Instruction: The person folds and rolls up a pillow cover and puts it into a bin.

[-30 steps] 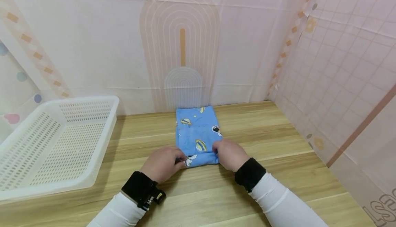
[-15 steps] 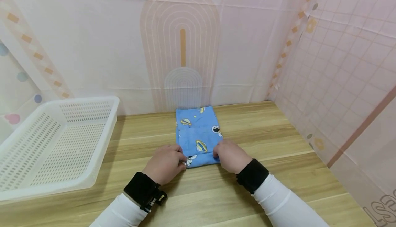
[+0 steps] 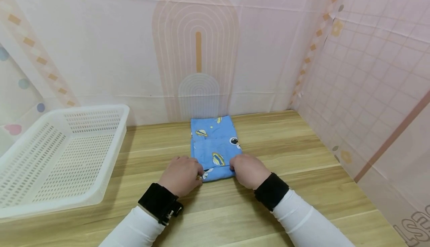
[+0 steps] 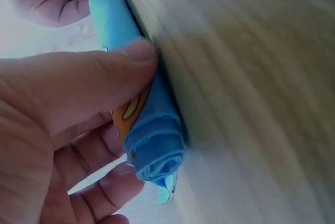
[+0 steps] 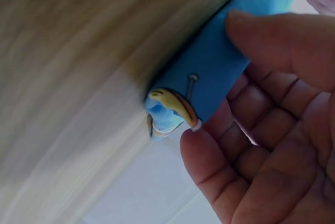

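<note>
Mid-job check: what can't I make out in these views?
Head: left side of the white basket, cut off by the left edge.
Head: underside of the blue cloth, hidden by its upper layers.
Left wrist: turns in the rolled end, too blurred to count.
Left wrist: a fingertip of the left hand, behind the cloth.
Head: rest of the wall lettering, past the right edge.

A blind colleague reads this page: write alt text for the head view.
A person's left hand and right hand grip the rolled near end of a planet-patterned blue cloth on a wooden table. A white basket stands to the left.
</note>
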Demonstrator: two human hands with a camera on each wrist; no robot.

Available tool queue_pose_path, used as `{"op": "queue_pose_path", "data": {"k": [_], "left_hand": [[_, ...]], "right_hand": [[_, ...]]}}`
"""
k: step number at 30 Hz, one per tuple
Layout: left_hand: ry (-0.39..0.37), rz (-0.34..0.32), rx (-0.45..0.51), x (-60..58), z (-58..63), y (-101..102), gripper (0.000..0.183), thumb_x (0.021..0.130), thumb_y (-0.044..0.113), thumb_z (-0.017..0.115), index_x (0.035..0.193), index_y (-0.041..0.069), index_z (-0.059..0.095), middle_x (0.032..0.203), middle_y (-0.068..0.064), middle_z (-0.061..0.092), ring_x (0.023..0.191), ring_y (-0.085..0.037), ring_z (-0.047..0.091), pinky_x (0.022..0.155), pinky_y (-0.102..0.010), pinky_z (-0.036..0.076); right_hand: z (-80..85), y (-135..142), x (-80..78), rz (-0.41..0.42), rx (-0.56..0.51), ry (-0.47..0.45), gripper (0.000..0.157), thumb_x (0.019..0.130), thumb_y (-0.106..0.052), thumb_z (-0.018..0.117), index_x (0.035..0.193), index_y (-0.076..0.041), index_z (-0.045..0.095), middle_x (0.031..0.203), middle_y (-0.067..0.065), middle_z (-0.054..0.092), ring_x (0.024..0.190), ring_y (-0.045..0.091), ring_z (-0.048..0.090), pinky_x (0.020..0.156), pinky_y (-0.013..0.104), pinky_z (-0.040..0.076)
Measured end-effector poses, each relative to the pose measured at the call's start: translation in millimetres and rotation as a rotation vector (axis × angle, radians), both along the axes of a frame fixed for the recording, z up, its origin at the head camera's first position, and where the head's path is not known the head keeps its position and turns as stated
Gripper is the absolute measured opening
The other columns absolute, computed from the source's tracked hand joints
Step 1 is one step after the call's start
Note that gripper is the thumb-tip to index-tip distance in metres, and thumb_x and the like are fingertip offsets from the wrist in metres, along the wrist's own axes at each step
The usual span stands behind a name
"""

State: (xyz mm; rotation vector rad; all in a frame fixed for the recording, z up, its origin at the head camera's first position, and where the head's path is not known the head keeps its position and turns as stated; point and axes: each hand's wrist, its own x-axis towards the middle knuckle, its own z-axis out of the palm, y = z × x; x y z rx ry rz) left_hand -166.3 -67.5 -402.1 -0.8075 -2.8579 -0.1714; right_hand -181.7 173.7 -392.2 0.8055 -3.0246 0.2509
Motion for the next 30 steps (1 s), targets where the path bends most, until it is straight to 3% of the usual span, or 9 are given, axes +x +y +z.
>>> {"op": "queue_pose_path", "data": {"k": [3,9,18,30], "left_hand": [[-0.008,0.008,-0.012,-1.0,-0.1,-0.1,0.012,0.089,0.020,0.081,0.079,0.025,0.076,0.082,0.010,0.070,0.081,-0.018,0.062,0.082,-0.044,0.050],[-0.111,0.023,-0.034,-3.4,5.2,-0.4,0.017,0.097,0.018,0.072,0.083,0.024,0.077,0.079,0.008,0.071,0.080,-0.019,0.063,0.081,-0.042,0.047],[-0.234,0.007,-0.024,-4.3,13.5,-4.0,0.022,0.101,0.018,0.067,0.080,0.022,0.067,0.068,0.006,0.056,0.077,-0.019,0.057,0.089,-0.051,0.048],[-0.330,0.011,0.014,-9.4,10.6,-9.4,0.015,0.105,0.017,0.062,0.092,0.017,0.071,0.076,0.004,0.061,0.072,-0.016,0.052,0.097,-0.054,0.046]], "right_hand": [[-1.1,-0.4,0.4,0.007,0.014,-0.002,0.016,0.095,0.005,0.066,0.097,-0.007,0.077,0.098,0.006,0.076,0.093,0.023,0.070,0.087,0.040,0.059],[0.8,0.8,0.4,0.014,0.023,-0.073,0.018,0.096,0.006,0.065,0.105,-0.006,0.075,0.101,0.006,0.075,0.092,0.021,0.067,0.088,0.039,0.059],[5.5,1.1,1.0,0.030,0.017,-0.150,0.021,0.098,0.005,0.064,0.113,-0.008,0.070,0.105,0.005,0.073,0.089,0.017,0.062,0.091,0.039,0.058],[2.8,0.3,1.9,0.065,-0.036,-0.153,0.018,0.099,0.006,0.061,0.108,-0.010,0.063,0.101,0.002,0.067,0.089,0.015,0.060,0.089,0.038,0.055]]}}
